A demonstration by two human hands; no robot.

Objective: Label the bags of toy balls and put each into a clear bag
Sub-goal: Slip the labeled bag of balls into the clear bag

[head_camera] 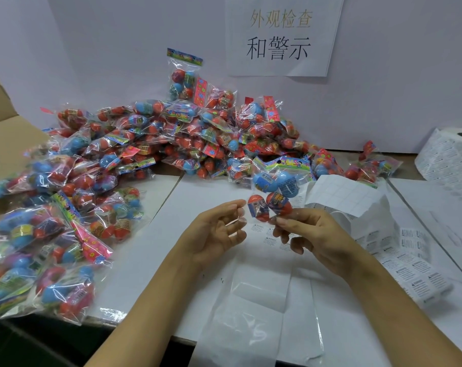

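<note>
One bag of toy balls (277,186), with blue balls at the top and red ones at the bottom, hangs upright over the white table (155,247). My right hand (314,237) pinches its lower edge between thumb and forefinger. My left hand (216,231) is just left of it, palm turned inward and fingers loosely curled. A thin pale sliver that looks like a small label (235,221) sticks to its fingertips. A flat clear bag (261,311) lies on the table below both hands.
A big pile of bagged balls (177,133) fills the back and spreads down the left side (39,234). A cardboard box (2,139) stands far left. Warning-label strips (412,271), peeled backing paper (343,197) and a label roll (454,152) lie on the right.
</note>
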